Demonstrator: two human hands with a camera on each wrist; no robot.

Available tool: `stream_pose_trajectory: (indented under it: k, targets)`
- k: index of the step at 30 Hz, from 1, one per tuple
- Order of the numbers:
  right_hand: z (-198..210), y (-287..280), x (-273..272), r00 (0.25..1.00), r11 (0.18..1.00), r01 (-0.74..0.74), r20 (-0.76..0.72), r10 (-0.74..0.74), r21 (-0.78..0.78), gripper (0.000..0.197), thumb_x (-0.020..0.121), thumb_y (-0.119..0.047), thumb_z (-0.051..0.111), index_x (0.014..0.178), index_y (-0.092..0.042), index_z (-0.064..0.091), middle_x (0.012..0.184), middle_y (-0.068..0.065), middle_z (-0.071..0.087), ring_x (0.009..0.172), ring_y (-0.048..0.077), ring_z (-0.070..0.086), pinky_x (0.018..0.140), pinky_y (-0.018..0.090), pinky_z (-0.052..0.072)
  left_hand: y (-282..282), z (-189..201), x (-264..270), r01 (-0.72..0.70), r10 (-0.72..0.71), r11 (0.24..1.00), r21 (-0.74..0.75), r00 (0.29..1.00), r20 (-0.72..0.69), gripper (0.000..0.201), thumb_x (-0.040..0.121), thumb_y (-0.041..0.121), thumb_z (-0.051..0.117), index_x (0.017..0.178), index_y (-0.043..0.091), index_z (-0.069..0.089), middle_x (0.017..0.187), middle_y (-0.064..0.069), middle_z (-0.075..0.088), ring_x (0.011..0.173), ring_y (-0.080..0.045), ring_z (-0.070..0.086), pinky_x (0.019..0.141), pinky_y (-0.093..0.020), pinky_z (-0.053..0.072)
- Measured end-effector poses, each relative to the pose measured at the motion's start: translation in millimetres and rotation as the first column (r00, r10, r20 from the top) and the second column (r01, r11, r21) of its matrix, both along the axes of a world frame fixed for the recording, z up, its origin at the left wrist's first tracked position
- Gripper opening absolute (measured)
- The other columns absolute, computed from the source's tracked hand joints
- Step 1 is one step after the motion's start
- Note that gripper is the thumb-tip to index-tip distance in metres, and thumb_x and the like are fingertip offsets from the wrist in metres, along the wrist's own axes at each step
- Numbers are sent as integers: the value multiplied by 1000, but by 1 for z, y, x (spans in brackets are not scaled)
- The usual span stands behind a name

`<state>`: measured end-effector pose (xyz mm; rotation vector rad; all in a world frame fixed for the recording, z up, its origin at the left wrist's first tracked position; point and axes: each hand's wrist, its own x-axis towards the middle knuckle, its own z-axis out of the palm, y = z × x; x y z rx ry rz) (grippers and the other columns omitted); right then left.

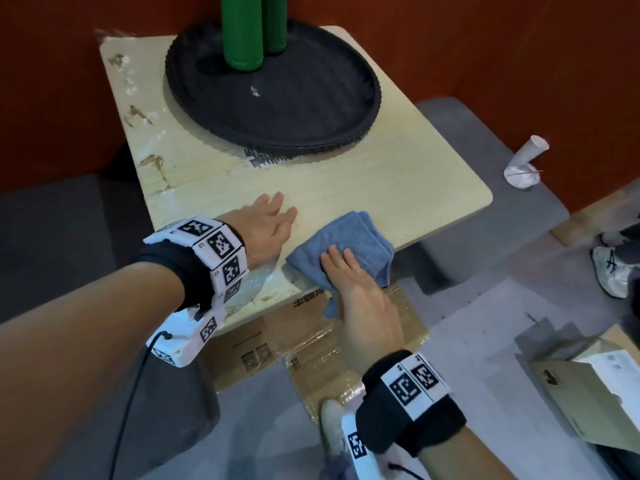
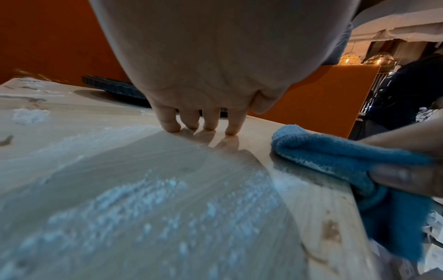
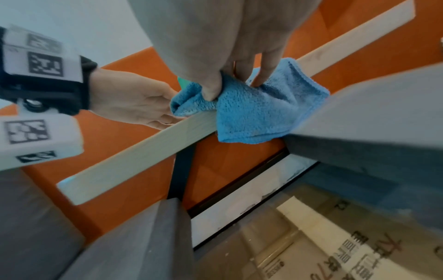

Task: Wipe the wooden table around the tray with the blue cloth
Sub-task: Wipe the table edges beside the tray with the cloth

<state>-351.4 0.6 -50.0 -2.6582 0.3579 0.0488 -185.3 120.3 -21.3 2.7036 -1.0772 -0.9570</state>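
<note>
My right hand (image 1: 360, 299) is pinching the folded blue cloth (image 1: 349, 247) at the desk's (image 1: 398, 181) lower edge; my left hand (image 1: 266, 226) is lying flat, released. White residue, possibly powder (image 2: 148, 204), is sitting lower left.

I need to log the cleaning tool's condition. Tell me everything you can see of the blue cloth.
The blue cloth looks like soft, looped microfibre, folded into a thick pad with stitched edges. It lies at the near edge of the wooden table, one part draping over that edge. The right hand presses it down with straight fingers on top while the thumb pinches a bunched fold. White residue clings to its underside in the left wrist view. The left hand rests flat on the table beside it.
</note>
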Motion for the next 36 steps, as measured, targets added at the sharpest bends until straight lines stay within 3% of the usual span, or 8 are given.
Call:
stream_pose_trajectory:
  k: [3,7,12,16,22,26,30,36]
  targets:
    - [-3,-28,5,998,997,60,-14,-61,-41,82,86,10,53,152,-23,18,159,-11,10,141,-2,-1,118,25,16,-8,9,3,-48,49,997,55,999,-8,52,103,35,10,152,19,14,161,-5,0,148,-20,5,120,-36,12]
    - [-10,-38,4,999,988,15,-38,-21,-154,76,88,3,49,152,-15,12,161,-1,9,148,16,3,120,33,5,-36,23,9,-35,29,999,33,982,187,49,102,35,16,123,10,52,137,-13,49,122,-29,46,104,-42,37]
    - [0,-103,7,995,972,73,-47,-86,-223,87,76,17,52,151,-18,23,159,-3,18,147,14,11,121,43,10,-78,20,-10,88,-82,996,-22,981,174,51,103,33,12,151,20,20,159,-6,16,147,-19,12,118,-36,16]
    - [9,-146,13,976,957,200,-45,-214,-208,78,82,11,50,151,-13,21,160,1,16,148,19,10,121,40,7,-92,24,-9,66,-63,998,-14,987,147,51,103,33,10,152,21,16,159,-6,14,146,-19,15,118,-37,17]
    - [-13,-139,1,998,959,-70,-27,65,-276,86,70,8,68,146,-14,34,153,0,35,143,18,27,117,44,21,-98,17,-5,-21,19,1000,21,996,89,51,102,36,10,151,25,17,160,-5,14,145,-22,19,118,-40,20]
    - [2,-191,14,984,951,136,-71,-161,-279,79,82,9,51,151,-17,22,159,-1,19,147,17,13,120,40,8,-96,16,-6,-45,45,999,3,995,86,51,102,37,8,151,25,16,158,-3,19,145,-20,20,118,-39,19]
    - [-3,-138,9,987,960,152,-13,-159,-236,78,80,12,48,150,-13,23,159,5,20,147,24,15,120,40,9,-90,13,-3,-81,82,997,-16,993,87,51,102,37,9,151,25,16,158,-2,21,144,-19,21,117,-39,20]
    - [-19,-27,-2,984,977,-149,75,161,-150,60,80,-10,41,141,-12,44,148,5,43,139,24,36,114,49,24,-90,13,2,-150,154,987,-49,985,82,49,102,34,13,151,26,20,159,-3,19,146,-16,17,119,-36,15]
